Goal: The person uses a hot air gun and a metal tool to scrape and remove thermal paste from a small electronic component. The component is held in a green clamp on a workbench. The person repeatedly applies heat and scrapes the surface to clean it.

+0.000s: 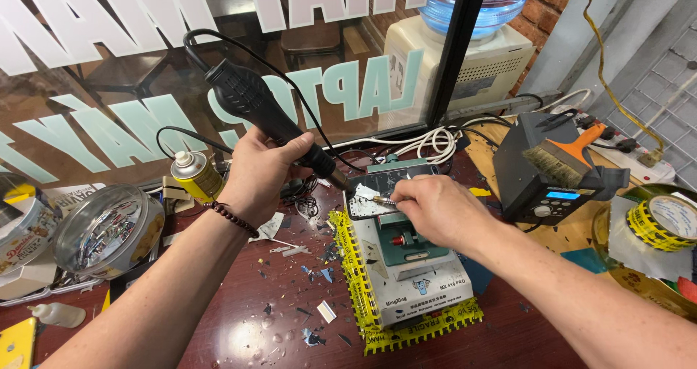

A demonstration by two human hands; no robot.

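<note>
Head view. Left hand (259, 167) wrapped around a black ribbed hot-air gun (260, 109), nozzle angled down at a small flat dark panel (377, 189) with a glossy face. The panel lies on top of a white-and-green box-shaped fixture (406, 267), edged with yellow tape, on the dark red table (232, 325). Right hand (435, 208) pinched on a thin metal tool (377, 199), tip touching the panel. Shards litter the table. Yellow spray can (194, 174) stands left of the hand.
</note>
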